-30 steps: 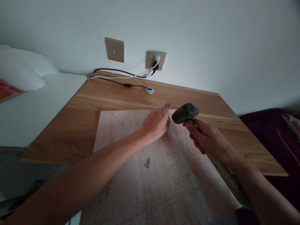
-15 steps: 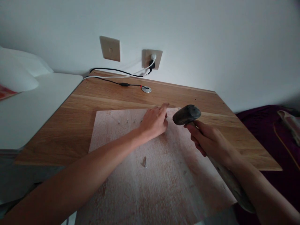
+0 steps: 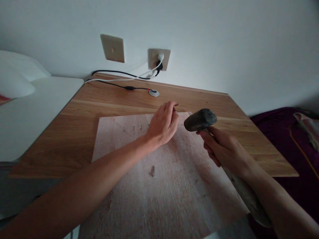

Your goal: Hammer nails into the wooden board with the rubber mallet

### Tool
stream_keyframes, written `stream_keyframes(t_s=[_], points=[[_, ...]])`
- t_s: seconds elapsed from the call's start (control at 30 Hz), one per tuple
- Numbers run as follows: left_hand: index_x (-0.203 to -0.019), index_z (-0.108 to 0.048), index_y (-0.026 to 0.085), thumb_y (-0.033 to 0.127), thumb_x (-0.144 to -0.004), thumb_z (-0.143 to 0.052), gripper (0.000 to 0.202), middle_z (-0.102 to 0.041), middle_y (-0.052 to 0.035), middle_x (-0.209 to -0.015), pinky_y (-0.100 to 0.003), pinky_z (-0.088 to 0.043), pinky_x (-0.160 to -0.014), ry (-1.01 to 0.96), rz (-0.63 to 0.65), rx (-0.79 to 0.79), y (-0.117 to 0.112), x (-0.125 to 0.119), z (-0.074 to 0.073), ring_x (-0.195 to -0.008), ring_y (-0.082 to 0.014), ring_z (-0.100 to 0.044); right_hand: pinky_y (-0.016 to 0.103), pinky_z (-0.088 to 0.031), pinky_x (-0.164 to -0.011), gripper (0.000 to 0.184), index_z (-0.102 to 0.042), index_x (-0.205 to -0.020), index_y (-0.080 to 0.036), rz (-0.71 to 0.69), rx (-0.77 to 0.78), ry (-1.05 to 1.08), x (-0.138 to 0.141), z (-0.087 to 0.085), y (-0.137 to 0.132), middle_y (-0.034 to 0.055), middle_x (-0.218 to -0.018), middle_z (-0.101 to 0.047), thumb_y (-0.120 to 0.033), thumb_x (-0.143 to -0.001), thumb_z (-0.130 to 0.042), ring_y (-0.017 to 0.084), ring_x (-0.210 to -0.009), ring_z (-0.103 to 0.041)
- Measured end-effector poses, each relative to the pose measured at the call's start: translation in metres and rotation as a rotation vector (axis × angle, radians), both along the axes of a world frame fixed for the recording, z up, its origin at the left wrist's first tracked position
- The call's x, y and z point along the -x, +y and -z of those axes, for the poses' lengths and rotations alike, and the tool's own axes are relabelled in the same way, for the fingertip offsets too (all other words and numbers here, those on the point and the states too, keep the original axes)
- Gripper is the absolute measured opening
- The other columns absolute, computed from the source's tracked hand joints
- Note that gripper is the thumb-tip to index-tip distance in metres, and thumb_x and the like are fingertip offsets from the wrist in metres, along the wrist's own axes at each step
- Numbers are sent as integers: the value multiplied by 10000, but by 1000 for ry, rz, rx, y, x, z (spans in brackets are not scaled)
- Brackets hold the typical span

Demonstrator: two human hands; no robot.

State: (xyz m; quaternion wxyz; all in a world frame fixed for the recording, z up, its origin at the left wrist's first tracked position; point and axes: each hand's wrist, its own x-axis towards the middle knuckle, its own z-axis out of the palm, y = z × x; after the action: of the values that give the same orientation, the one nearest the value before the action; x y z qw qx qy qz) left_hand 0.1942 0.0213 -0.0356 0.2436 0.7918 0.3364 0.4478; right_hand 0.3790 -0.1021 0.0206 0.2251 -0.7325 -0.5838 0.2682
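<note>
My right hand (image 3: 224, 146) is wrapped round the handle of a hammer (image 3: 200, 120), gripping it close to the dark, worn head. The hammer head is held over the right part of a pale, reddish-streaked wooden board (image 3: 139, 205). My left hand (image 3: 163, 122) is over the board's far part, left of the hammer head. Its fingers are curled in toward the thumb, and whatever they may hold is hidden. Left of that hand, several small nails (image 3: 124, 128) stand in a row near the board's far edge. A small shiny piece (image 3: 153, 171) lies nearer the middle.
The board rests on a wooden tabletop (image 3: 82, 132). Black and white cables (image 3: 117, 79) run along the back to a wall socket (image 3: 159, 59), and one enters a round grommet (image 3: 154, 93). A white surface (image 3: 45, 109) adjoins at left; dark purple fabric (image 3: 276, 139) is at right.
My left hand has lifted slightly away from the board, its fingers curling in and its index finger no longer stretched out. The hammer has barely moved; the view has shifted a little.
</note>
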Motion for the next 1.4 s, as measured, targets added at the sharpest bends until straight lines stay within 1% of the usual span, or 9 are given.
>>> stream_keyframes(t_s=[0.2,0.4,0.5,0.6,0.77,0.87,1.0,1.07,1.4], points=[[-1238,-546,182,211,-1076,-355,252,-718,-119,-1211,-409,-525,-1060,-10,1,-23,-1,1,-3,-1168,-228,-660,276,-401,-391,560,-616,-1058,-243,42,117,3,-14,14,-38,-56,-520,-501,-752,-1021,-387,149,-378,-482],[-1184,-576,178,195,-1075,-380,225,-723,-114,-1164,-385,-524,-1036,-12,40,-81,-1,1,-1,-1142,-219,-662,298,-372,-403,566,-659,-1072,-233,50,42,-51,-13,23,-43,-36,-497,-504,-733,-1013,-402,178,-384,-489],[-1129,-600,177,187,-1072,-409,199,-725,-111,-1143,-372,-524,-1010,0,127,-152,-2,1,-4,-1102,-209,-664,301,-362,-404,538,-660,-1039,-236,60,35,-50,-13,25,-42,-36,-488,-503,-713,-1013,-413,179,-367,-480],[-1043,-628,183,159,-1032,-470,161,-732,-77,-1027,-348,-529,-927,55,302,-206,-6,5,-22,-987,-191,-670,299,-353,-410,510,-658,-1022,-233,62,22,-43,-14,27,-43,-48,-473,-491,-685,-1018,-422,171,-346,-456],[-942,-689,180,29,-852,-565,215,-710,-19,-874,-297,-497,-767,306,721,-129,-22,37,-71,-812,-155,-645,295,-357,-430,507,-666,-1073,-226,69,26,-38,-12,23,-44,-56,-476,-490,-673,-1007,-435,174,-363,-464],[-855,-670,193,-33,-785,-573,255,-673,-1,-844,-305,-469,-725,507,769,-95,-35,65,-83,-780,-151,-631,306,-366,-443,506,-669,-1051,-229,89,51,-62,-10,19,-43,-45,-479,-487,-673,-991,-433,191,-384,-482],[-843,-627,201,-25,-787,-629,233,-628,-8,-887,-327,-431,-677,806,738,-76,-48,93,-73,-759,-164,-606,325,-379,-458,530,-676,-1059,-223,106,77,-78,-9,18,-42,-24,-502,-505,-680,-993,-416,211,-407,-499],[-881,-627,203,8,-802,-670,214,-633,-20,-927,-337,-433,-699,880,731,-100,-52,99,-66,-786,-181,-608,329,-380,-455,548,-678,-1074,-220,101,73,-73,-9,19,-42,-21,-513,-504,-695,-995,-415,215,-411,-499],[-863,-647,214,37,-804,-694,193,-642,-20,-876,-343,-416,-683,937,731,-97,-55,91,-60,-751,-185,-587,313,-367,-397,643,-667,-1076,-232,117,82,-71,-13,22,-44,-36,-501,-461,-804,-954,-400,205,-390,-471]])
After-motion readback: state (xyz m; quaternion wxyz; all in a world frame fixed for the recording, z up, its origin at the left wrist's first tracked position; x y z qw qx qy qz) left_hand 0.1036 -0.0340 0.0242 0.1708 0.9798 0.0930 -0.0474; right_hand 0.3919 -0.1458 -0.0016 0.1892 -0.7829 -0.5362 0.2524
